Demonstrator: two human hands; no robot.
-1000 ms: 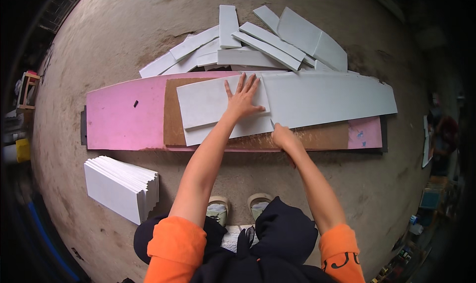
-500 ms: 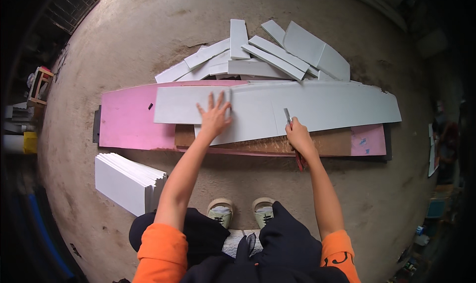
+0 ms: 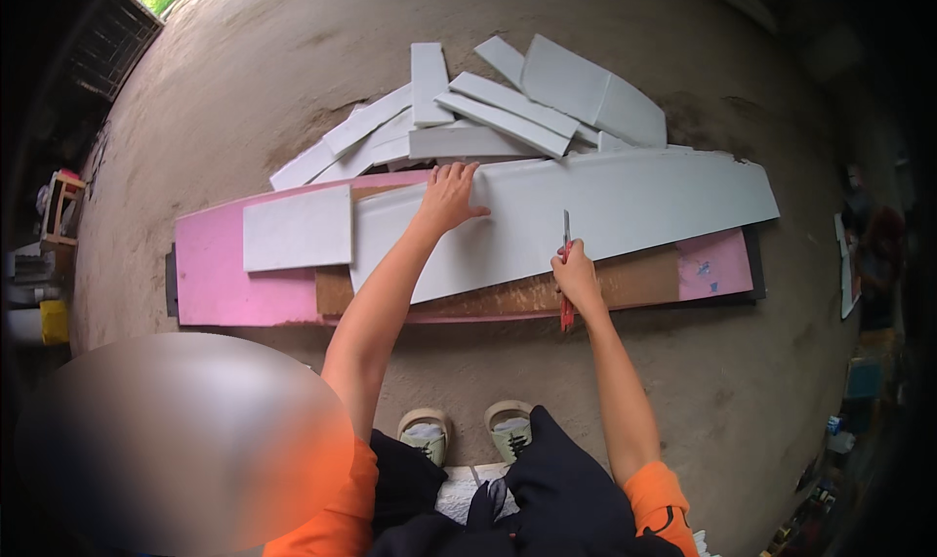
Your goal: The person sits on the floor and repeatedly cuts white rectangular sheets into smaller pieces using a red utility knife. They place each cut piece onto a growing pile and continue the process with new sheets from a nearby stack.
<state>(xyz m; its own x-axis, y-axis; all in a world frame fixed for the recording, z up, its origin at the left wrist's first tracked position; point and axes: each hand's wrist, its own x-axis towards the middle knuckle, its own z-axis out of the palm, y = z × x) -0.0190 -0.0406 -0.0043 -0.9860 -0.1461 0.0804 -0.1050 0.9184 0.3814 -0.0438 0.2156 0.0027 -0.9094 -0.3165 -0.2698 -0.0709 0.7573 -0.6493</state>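
Observation:
A long white foam sheet (image 3: pixel 625 201) lies slanting across a pink board (image 3: pixel 210 264) and a brown board (image 3: pixel 634 282) on the floor. My left hand (image 3: pixel 451 198) rests on the sheet near its far edge, thumb apart and fingers stretched out. In my right fist (image 3: pixel 578 272) is a red utility knife (image 3: pixel 567 313), its blade out and pointing away from me over the sheet. A small white rectangular piece (image 3: pixel 296 230) lies on the pink board, left of the long sheet.
White foam offcuts (image 3: pixel 488 142) are heaped beyond the boards. A large blurred patch covers the lower left of the view. My feet in light shoes (image 3: pixel 427 432) are on the near side. A small wooden stand (image 3: pixel 63 207) is at far left.
The small white piece now lies farther left, clear of the long sheet. My left hand has left it for the sheet's far edge. The knife points straighter away from me.

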